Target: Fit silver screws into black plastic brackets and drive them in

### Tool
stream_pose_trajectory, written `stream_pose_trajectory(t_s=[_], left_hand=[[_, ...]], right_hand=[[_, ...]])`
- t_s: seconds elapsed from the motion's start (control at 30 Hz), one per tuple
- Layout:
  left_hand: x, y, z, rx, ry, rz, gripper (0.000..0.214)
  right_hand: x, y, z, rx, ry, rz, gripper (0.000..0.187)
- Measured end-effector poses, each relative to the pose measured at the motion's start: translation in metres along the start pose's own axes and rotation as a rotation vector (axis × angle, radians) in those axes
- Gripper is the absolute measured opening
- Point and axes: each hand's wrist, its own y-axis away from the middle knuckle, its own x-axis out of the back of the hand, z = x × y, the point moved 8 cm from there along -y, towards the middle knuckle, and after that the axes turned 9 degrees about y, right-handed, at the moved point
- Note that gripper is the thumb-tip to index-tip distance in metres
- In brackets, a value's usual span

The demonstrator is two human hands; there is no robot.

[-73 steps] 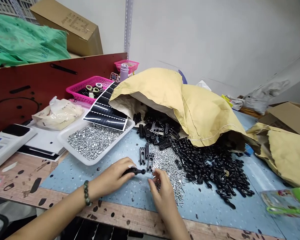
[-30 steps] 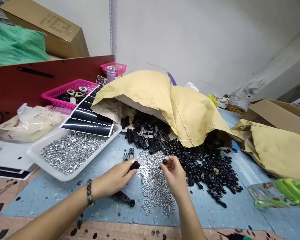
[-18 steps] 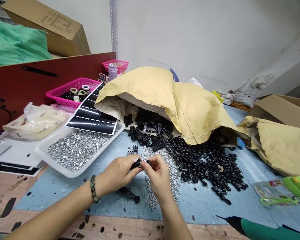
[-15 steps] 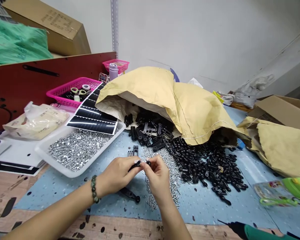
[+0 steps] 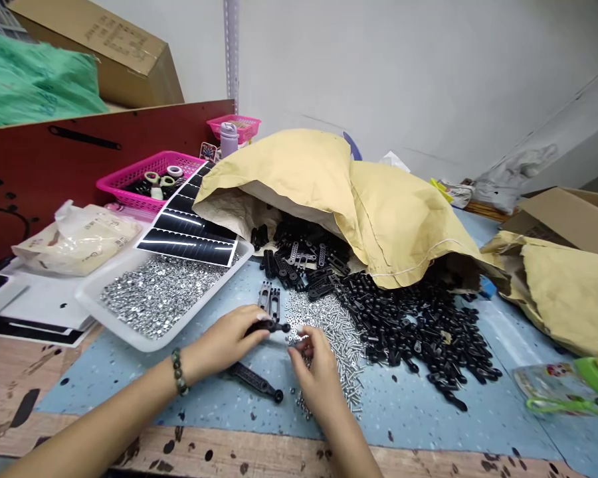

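Observation:
My left hand (image 5: 224, 344) pinches a small black plastic part (image 5: 273, 326) just above the blue mat. My right hand (image 5: 315, 372) is curled over the pile of silver screws (image 5: 336, 335), its fingertips pinched together on something too small to name. A long black arm piece (image 5: 256, 383) lies on the mat between my two hands. A heap of black plastic parts (image 5: 418, 332) spreads to the right, spilling from a tan paper sack (image 5: 339, 192).
A white tray of silver nuts (image 5: 157, 299) sits at left with black strips (image 5: 189, 232) across its far end. Pink baskets (image 5: 149, 176), a plastic bag (image 5: 77, 236), another tan sack (image 5: 568, 292) and a cardboard box (image 5: 573, 216) ring the mat.
My hands had met with the black part between them. Now they have drawn apart: the left keeps the part, the right has dropped onto the screw pile.

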Motion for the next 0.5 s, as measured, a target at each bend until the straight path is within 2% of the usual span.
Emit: stream_pose_trajectory(t_s=[0.1, 0.2, 0.37, 0.5], left_hand=[[-0.013, -0.004, 0.01, -0.1, -0.037, -0.062, 0.015], [-0.016, -0.01, 0.007, -0.086, -0.034, -0.032, 0.015], [-0.002, -0.008, -0.004, -0.012, -0.013, 0.071, 0.016], [0.005, -0.002, -0.003, -0.013, 0.042, 0.068, 0.017]], right_hand=[[0.013, 0.005, 0.006, -0.005, -0.001, 0.046, 0.018], [0.017, 0.004, 0.004, 0.032, 0.084, 0.052, 0.014], [-0.001, -0.003, -0.015, 0.139, 0.351, -0.004, 0.024], [-0.006, -0.003, -0.02, 0.133, 0.234, -0.047, 0.02]])
